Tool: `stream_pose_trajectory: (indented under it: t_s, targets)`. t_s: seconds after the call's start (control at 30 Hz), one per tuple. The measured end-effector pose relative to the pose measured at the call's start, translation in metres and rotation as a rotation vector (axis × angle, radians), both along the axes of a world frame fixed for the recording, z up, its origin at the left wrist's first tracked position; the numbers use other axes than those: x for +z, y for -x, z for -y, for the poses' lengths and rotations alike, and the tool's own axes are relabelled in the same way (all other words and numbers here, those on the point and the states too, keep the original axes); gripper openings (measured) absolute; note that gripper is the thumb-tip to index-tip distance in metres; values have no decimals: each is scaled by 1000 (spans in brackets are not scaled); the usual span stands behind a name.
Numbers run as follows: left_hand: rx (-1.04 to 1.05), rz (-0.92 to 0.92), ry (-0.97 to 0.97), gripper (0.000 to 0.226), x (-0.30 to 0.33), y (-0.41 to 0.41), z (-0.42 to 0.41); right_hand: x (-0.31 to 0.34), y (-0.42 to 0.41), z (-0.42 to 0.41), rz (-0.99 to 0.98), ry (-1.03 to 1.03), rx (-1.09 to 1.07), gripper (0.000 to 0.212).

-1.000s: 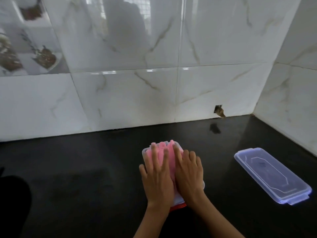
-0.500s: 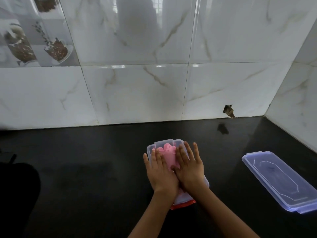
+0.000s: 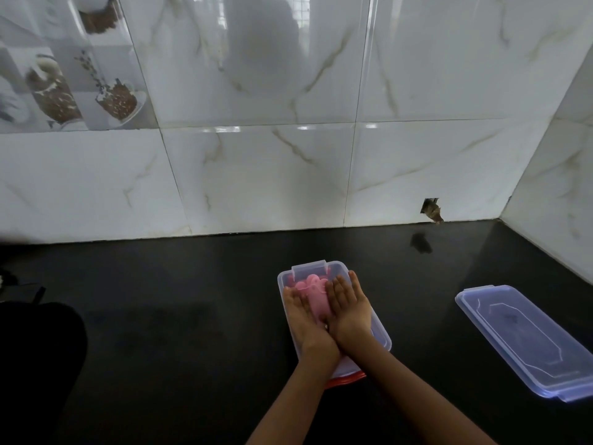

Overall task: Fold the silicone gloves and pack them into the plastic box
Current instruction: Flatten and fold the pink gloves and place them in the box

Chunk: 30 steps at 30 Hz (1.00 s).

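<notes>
A clear plastic box (image 3: 382, 335) stands on the black counter, centre of the view. Folded pink silicone gloves (image 3: 313, 295) lie inside it; only their far part shows between my hands. My left hand (image 3: 305, 319) and my right hand (image 3: 348, 311) lie side by side, fingers straight, pressing down on the gloves inside the box. A red-orange edge (image 3: 346, 379) shows at the box's near end, under my wrists. The box's far latch tab (image 3: 309, 268) stands up.
The box's clear lid (image 3: 526, 338) lies flat on the counter to the right. White marble-look tiled walls close the back and the right side. A small hole (image 3: 431, 211) sits in the back wall at counter level. A dark shape (image 3: 35, 364) fills the left foreground.
Both hands have slid toward me along the gloves and pushed them lower into the box; more of the box's far rim and latch shows now.
</notes>
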<state>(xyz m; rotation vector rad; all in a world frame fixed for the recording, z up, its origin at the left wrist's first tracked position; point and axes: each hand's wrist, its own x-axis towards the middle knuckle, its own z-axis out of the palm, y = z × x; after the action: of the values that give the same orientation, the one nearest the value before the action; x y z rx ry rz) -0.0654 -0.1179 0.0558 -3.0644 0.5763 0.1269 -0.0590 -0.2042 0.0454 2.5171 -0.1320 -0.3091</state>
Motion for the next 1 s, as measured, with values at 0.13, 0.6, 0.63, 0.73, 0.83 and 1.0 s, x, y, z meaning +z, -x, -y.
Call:
stream_pose_trajectory:
  t_s: [0.13, 0.6, 0.63, 0.73, 0.83, 1.0]
  targets:
    - [105, -29, -197, 80, 1, 2, 2, 3, 6, 5, 92, -264, 69, 82]
    - [30, -110, 693, 47, -9, -8, -92, -12, 31, 1, 439, -1790, -43, 42]
    - [64, -176, 823, 47, -8, -5, -94, -14, 31, -2, 445, -1807, -46, 43]
    - [139, -239, 1043, 46, -6, -2, -101, -15, 29, -12, 482, -1800, -78, 45]
    - [240, -254, 1042, 45, -6, -3, -107, -15, 25, -22, 514, -1778, -130, 44]
    - [458, -256, 820, 45, -1, -13, -114, -15, 15, -38, 502, -1792, -138, 42]
